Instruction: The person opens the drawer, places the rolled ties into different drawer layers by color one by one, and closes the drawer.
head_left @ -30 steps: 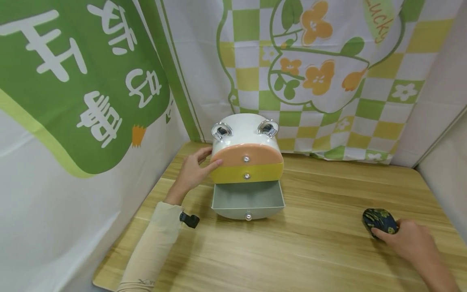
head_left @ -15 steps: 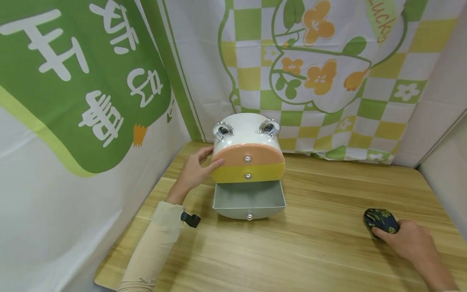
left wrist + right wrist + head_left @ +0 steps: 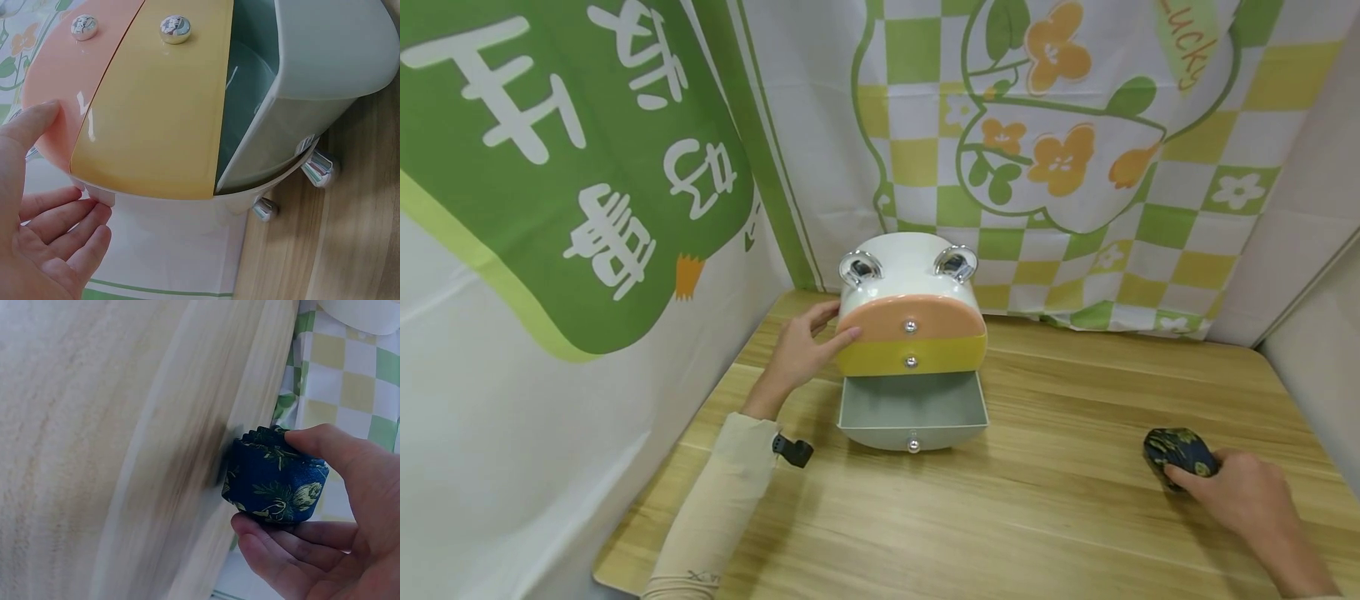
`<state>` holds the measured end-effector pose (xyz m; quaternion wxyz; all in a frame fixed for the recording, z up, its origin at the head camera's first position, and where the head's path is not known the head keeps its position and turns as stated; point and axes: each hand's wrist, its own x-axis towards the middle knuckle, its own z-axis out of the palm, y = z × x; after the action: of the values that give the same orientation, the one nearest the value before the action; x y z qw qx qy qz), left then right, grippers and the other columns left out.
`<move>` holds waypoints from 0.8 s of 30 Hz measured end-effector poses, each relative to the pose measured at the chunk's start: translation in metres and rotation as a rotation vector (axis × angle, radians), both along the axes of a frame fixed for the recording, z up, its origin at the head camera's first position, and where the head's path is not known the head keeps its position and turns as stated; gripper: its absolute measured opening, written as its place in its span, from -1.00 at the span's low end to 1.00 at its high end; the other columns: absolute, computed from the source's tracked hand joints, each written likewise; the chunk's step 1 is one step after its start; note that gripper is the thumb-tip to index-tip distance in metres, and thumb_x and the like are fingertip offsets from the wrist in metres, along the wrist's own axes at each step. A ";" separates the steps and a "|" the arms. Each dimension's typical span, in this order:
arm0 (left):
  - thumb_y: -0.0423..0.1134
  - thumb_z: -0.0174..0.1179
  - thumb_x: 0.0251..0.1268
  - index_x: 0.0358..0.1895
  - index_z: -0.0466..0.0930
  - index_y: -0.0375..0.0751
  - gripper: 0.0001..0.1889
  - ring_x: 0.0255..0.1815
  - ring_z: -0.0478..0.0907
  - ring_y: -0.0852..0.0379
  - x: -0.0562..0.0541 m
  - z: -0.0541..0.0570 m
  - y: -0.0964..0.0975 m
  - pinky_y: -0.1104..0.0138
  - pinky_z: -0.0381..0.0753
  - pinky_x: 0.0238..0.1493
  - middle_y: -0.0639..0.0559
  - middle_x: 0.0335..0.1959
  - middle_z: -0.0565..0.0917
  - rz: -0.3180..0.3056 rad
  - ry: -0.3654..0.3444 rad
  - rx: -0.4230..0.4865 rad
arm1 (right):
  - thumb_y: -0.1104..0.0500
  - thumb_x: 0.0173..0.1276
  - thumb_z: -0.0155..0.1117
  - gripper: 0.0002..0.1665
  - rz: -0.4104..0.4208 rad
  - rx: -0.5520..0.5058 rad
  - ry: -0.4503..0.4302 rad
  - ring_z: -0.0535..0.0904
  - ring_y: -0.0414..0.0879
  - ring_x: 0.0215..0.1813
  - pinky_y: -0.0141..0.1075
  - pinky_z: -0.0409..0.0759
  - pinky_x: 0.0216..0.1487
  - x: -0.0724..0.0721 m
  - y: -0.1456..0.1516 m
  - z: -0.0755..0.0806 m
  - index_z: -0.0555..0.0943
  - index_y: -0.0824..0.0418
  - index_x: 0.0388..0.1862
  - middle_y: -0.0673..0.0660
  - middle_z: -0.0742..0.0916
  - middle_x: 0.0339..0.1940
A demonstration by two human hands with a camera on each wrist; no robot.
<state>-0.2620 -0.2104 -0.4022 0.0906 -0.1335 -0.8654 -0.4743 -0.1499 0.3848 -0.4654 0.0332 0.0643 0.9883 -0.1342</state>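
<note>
A small drawer box (image 3: 906,254) with a white rounded shell stands at the back middle of the table. Its orange drawer (image 3: 872,319) and yellow drawer (image 3: 872,360) are closed, while the grey-green bottom drawer (image 3: 880,437) is pulled out, its visible interior bare. My left hand (image 3: 799,354) holds the box's left edge, thumb on the orange front and fingers along the side. At the right, my right hand (image 3: 1253,496) grips a small navy bundle (image 3: 275,484) with a yellow-green floral print and pleated folds, thumb on one side and fingers on the other, over the table.
The wood-grain table (image 3: 1037,525) ends in a rounded left corner. A printed cloth (image 3: 925,167) hangs behind it and a green-and-white cloth (image 3: 647,208) on the left. A black strap device (image 3: 793,451) sits at my left cuff. Silver feet (image 3: 320,167) support the box.
Both hands keep their holds, and the drawers stay as they were. The navy bundle tilts very slightly in my right hand; the head view shifts a little.
</note>
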 end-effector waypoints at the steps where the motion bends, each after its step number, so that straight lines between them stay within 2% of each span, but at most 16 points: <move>1: 0.17 0.39 0.39 0.52 0.44 -0.17 -0.23 0.59 0.43 -0.14 0.000 0.000 0.000 -0.02 0.43 0.63 -0.16 0.54 0.51 0.000 0.001 0.000 | -0.38 0.32 0.42 0.10 0.009 0.001 0.012 0.68 0.12 -0.39 -0.08 0.60 -0.47 0.000 0.000 0.001 0.56 0.74 0.09 0.57 0.76 -0.23; 7: 0.17 0.39 0.39 0.52 0.44 -0.18 -0.23 0.59 0.43 -0.15 0.000 0.001 0.000 -0.02 0.43 0.63 -0.17 0.54 0.51 0.000 0.000 -0.004 | -0.32 0.30 0.48 0.03 0.043 -0.012 0.098 0.60 0.02 -0.46 -0.19 0.48 -0.54 -0.002 -0.004 0.007 0.60 0.72 0.03 0.42 0.77 -0.40; 9: 0.18 0.39 0.39 0.52 0.44 -0.18 -0.22 0.59 0.43 -0.15 0.000 0.001 0.000 -0.02 0.43 0.63 -0.17 0.54 0.51 0.002 -0.002 -0.006 | -0.32 0.31 0.47 0.02 0.051 -0.013 0.102 0.56 0.00 -0.48 -0.20 0.46 -0.55 -0.003 -0.007 0.011 0.60 0.72 0.03 0.35 0.76 -0.45; 12: 0.19 0.38 0.39 0.52 0.43 -0.17 -0.22 0.59 0.43 -0.15 0.000 0.001 0.000 -0.02 0.42 0.63 -0.17 0.54 0.50 0.002 -0.001 -0.008 | -0.30 0.34 0.46 -0.07 0.062 -0.026 0.108 0.50 -0.03 -0.53 -0.23 0.42 -0.58 -0.004 -0.011 0.016 0.65 0.67 -0.08 0.18 0.72 -0.56; 15: 0.19 0.38 0.40 0.52 0.43 -0.17 -0.22 0.59 0.42 -0.15 0.000 0.001 0.000 -0.02 0.42 0.63 -0.17 0.54 0.50 -0.001 0.002 -0.009 | -0.30 0.35 0.44 -0.13 0.077 -0.035 0.107 0.49 -0.04 -0.54 -0.24 0.41 -0.59 -0.007 -0.015 0.022 0.67 0.60 -0.14 0.12 0.69 -0.59; 22: 0.16 0.38 0.40 0.52 0.44 -0.19 -0.23 0.59 0.43 -0.16 0.001 0.001 0.001 -0.03 0.43 0.63 -0.18 0.53 0.51 -0.004 0.010 -0.005 | -0.26 0.28 0.51 -0.14 0.153 -0.012 0.156 0.52 -0.03 -0.51 -0.23 0.42 -0.57 -0.015 -0.030 0.031 0.68 0.61 -0.10 0.19 0.74 -0.55; 24: 0.16 0.39 0.40 0.51 0.44 -0.19 -0.24 0.59 0.43 -0.16 0.001 0.001 0.001 -0.03 0.43 0.63 -0.18 0.53 0.51 -0.005 0.012 -0.006 | -0.25 0.26 0.53 -0.16 0.164 -0.009 0.156 0.52 -0.03 -0.51 -0.24 0.42 -0.57 -0.018 -0.037 0.032 0.69 0.60 -0.16 0.18 0.72 -0.56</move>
<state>-0.2614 -0.2096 -0.4009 0.0941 -0.1386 -0.8661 -0.4710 -0.1676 0.3481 -0.4332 -0.0327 -0.0276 0.9892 -0.1401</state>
